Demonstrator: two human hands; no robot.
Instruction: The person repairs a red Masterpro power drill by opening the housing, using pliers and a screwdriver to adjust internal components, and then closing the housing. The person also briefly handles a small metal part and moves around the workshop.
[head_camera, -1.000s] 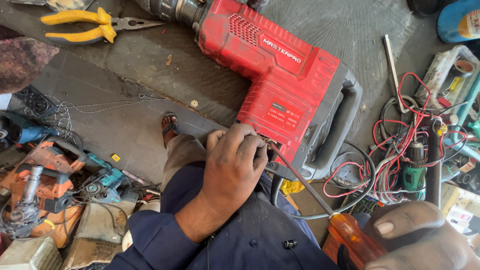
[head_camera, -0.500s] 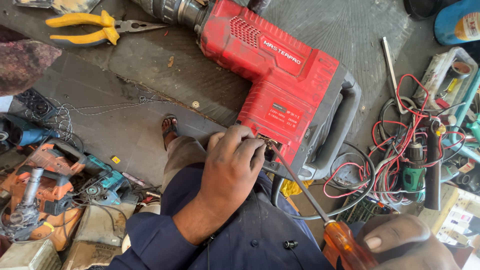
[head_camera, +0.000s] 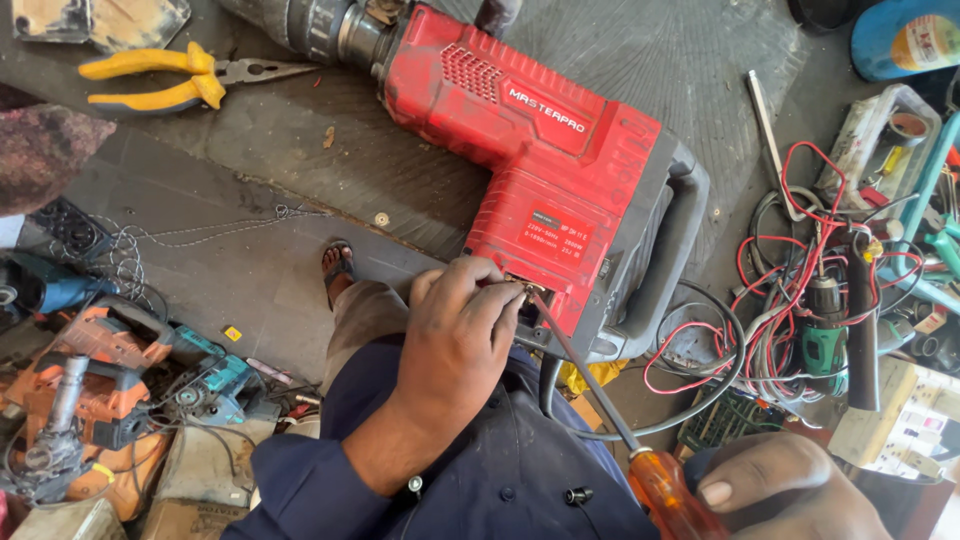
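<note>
Hammer drill (head_camera: 540, 160) was red, grey-black handle, dull metal nose, white lettering on the side. Screwdriver (head_camera: 655, 480) had a translucent orange handle and a plain steel shaft. Sleeve (head_camera: 300, 490) and lap were dark navy with small dark buttons. Pliers (head_camera: 170, 80) had yellow grips. Bench top (head_camera: 680, 60) was dark grey rubber with a fine ribbed pattern. Wire tangle (head_camera: 800, 260) was red, black and white. Small drill (head_camera: 825, 330) in it was green. Worn tools (head_camera: 90, 390) on the floor were orange, and one was teal.
</note>
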